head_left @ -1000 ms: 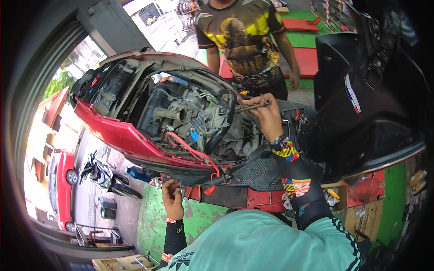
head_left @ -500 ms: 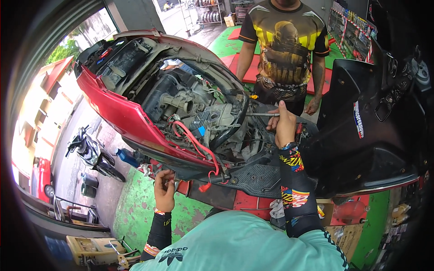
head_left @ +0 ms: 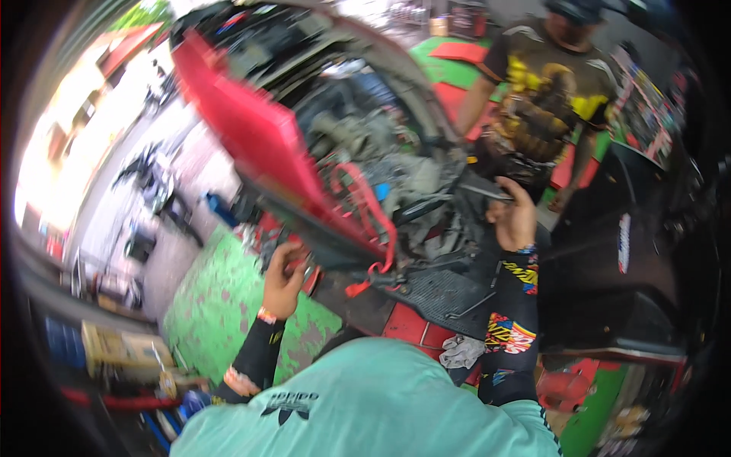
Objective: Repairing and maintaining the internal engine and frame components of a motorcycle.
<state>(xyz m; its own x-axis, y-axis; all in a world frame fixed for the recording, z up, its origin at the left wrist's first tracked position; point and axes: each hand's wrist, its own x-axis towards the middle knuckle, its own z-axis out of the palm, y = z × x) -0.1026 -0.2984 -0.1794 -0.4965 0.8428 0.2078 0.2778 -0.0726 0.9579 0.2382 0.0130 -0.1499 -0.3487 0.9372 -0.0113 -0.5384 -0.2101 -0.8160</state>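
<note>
A scooter with a red side panel (head_left: 251, 129) stands before me, its engine (head_left: 411, 171) exposed under the raised body. My right hand (head_left: 515, 217) is closed around a grey metal bar-shaped tool (head_left: 483, 187); the tool points left, toward the frame beside the engine. Motion blur hides its exact kind. Lower down on the left, my left hand (head_left: 285, 286) has its fingers pinched together beside the panel's lower edge. Something small may be between them, but I cannot make it out. Red cable (head_left: 373, 209) loops out of the engine bay and hangs over the edge.
Thin metal rods (head_left: 472, 306) lie on the ribbed black footboard (head_left: 438, 301). A crumpled white rag (head_left: 461, 351) is near my body. Across the scooter stands another person (head_left: 537, 107). The black front fairing (head_left: 609, 251) rises at right; a parked motorcycle (head_left: 161, 186) is at left.
My view has swung, shifting the scooter and the other person rightward in the picture, with blur. My right hand keeps hold of the metal tool. The left hand stays near the panel's lower edge.
</note>
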